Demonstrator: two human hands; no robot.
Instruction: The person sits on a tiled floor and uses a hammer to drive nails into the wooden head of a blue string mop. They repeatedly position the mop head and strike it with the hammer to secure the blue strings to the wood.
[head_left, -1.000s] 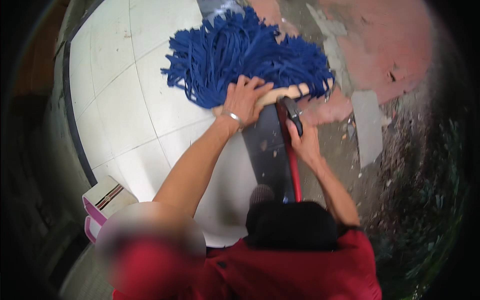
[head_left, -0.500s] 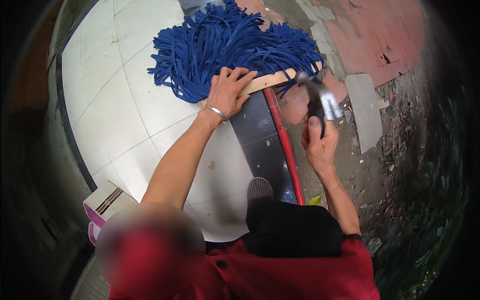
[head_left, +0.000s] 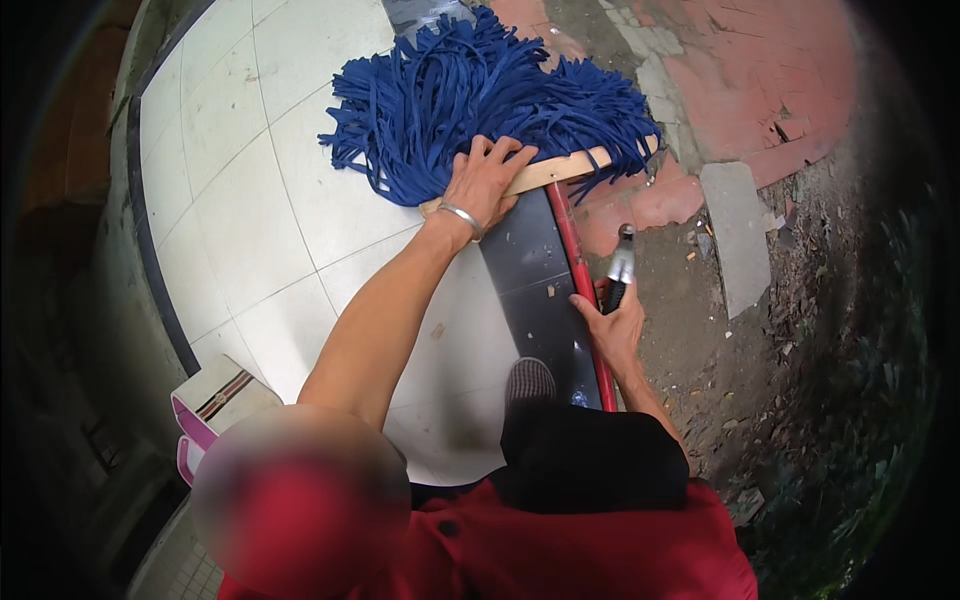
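My left hand [head_left: 487, 183] pins the mop's wooden bar [head_left: 560, 168] flat – right hand [head_left: 617, 325] clamped on pliers [head_left: 620, 265] – I'd aim squarely.

A left hand [head_left: 487, 183] presses flat on the wooden bar [head_left: 560, 168] of a blue mop head [head_left: 480, 95]. The right hand [head_left: 612, 325] grips pliers [head_left: 620, 265] beside the red handle [head_left: 580, 290], above white tiles [head_left: 270, 200].
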